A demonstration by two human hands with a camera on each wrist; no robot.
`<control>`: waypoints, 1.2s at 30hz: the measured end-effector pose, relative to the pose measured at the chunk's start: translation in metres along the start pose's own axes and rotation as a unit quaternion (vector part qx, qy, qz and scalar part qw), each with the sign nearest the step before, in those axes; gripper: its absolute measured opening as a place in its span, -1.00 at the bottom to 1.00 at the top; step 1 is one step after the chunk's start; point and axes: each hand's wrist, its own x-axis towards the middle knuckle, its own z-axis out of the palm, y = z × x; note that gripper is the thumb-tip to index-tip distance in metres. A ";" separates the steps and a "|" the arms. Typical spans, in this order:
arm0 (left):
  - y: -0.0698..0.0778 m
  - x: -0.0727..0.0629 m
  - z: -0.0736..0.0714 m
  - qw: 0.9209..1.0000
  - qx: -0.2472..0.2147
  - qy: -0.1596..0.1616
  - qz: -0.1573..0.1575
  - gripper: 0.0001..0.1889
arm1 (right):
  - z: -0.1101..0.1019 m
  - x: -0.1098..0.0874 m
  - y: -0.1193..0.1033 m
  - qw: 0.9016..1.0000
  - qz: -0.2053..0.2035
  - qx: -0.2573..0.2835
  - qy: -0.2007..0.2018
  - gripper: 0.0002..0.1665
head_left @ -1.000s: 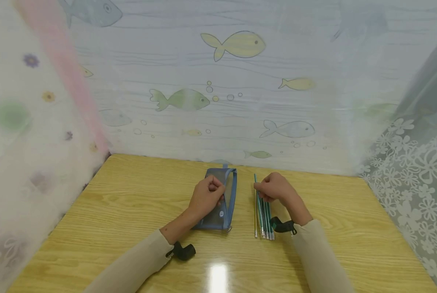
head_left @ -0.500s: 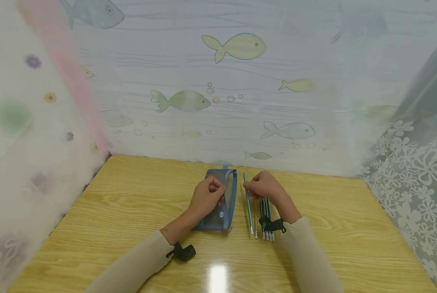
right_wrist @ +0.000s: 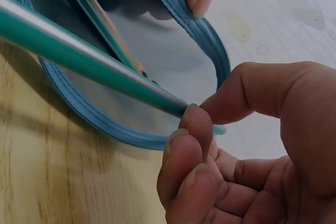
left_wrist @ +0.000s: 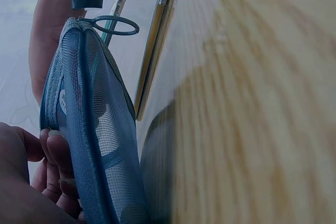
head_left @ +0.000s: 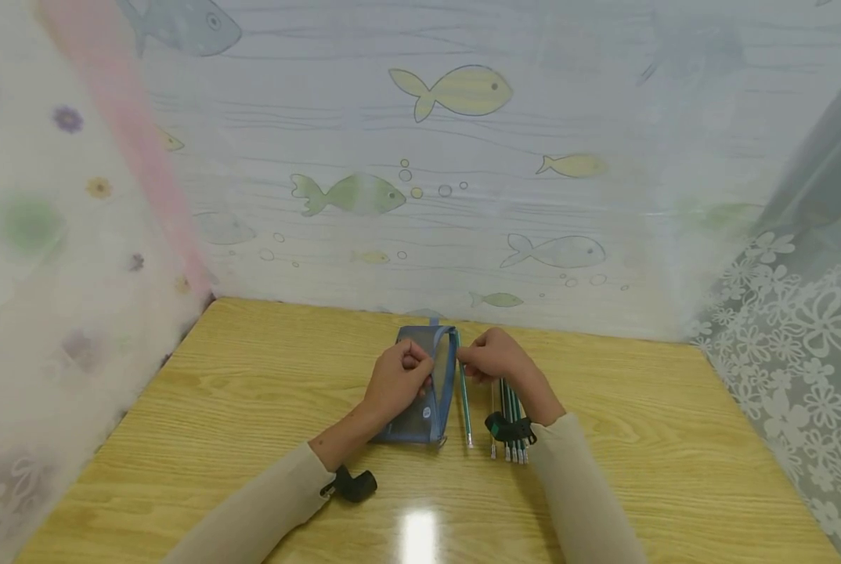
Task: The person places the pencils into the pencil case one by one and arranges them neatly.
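A blue mesh pencil case (head_left: 412, 427) lies on the table with its zip side spread wide. My left hand (head_left: 395, 381) pinches the upper edge of that opening; the left wrist view shows fingertips on the zip band (left_wrist: 79, 145). Between thumb and fingertips my right hand (head_left: 499, 362) holds a green pencil (head_left: 466, 415) near its far end, right beside the case's opening. Its eraser end points toward me. In the right wrist view this pencil crosses in front of the opening. Inside the case, a green pencil and a tan one (right_wrist: 107, 22) show.
Several pencils (head_left: 516, 450) lie side by side under my right wrist, partly hidden by it. A yellow pencil (head_left: 493, 449) lies just left of them. The wooden table (head_left: 251, 376) ends at a fish-print curtain behind. A metal ring (left_wrist: 118, 26) hangs from the zip.
My right hand has lifted a green pencil from the row and moved left with it to the pencil case. My left hand has stayed in place on the case's edge.
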 end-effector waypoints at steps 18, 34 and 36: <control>0.003 0.000 0.001 1.000 -0.014 0.016 -0.006 -0.95 | 0.012 0.013 -0.009 1.000 0.003 0.021 -0.003 -0.58; 0.019 -0.007 0.007 0.999 -0.003 0.040 -0.007 -0.89 | 0.019 0.016 -0.014 0.998 0.016 0.057 0.015 -0.52; 0.015 -0.004 0.007 0.999 0.000 0.040 -0.012 -0.89 | 0.021 0.017 -0.013 0.998 0.016 0.062 0.023 -0.54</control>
